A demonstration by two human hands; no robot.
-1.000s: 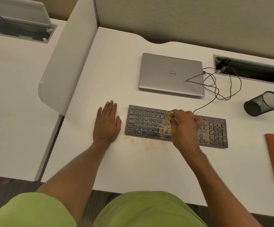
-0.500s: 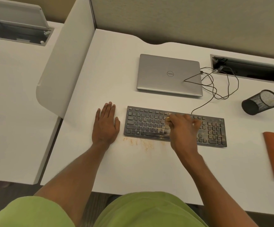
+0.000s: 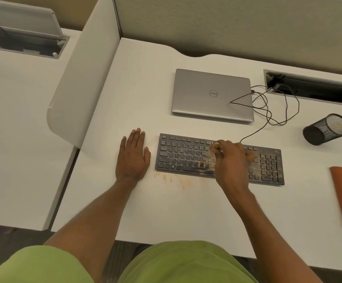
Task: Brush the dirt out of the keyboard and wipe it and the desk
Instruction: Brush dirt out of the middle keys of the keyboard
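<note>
White desk (image 3: pixel 137 94) carries all items. Grey laptop (image 3: pixel 212 94), lid closed, lies beyond grip, well apart. Black keyboard (image 3: pixel 178 156) sits directly under grip, keys dusted tan, heaviest to right of grip. Left hand (image 3: pixel 132 158) flat on desk, fingers straight, left of grip, just beside keyboard, not touching. Right hand (image 3: pixel 230 162) curled round small brush (image 3: pixel 214 145), holding it; bristles blurred, over mid-board keys. Mesh cup (image 3: pixel 327 128) on its side, far right of grip. Dirt (image 3: pixel 178 179) scattered on desk, near-left of grip, along keyboard front edge.
</note>
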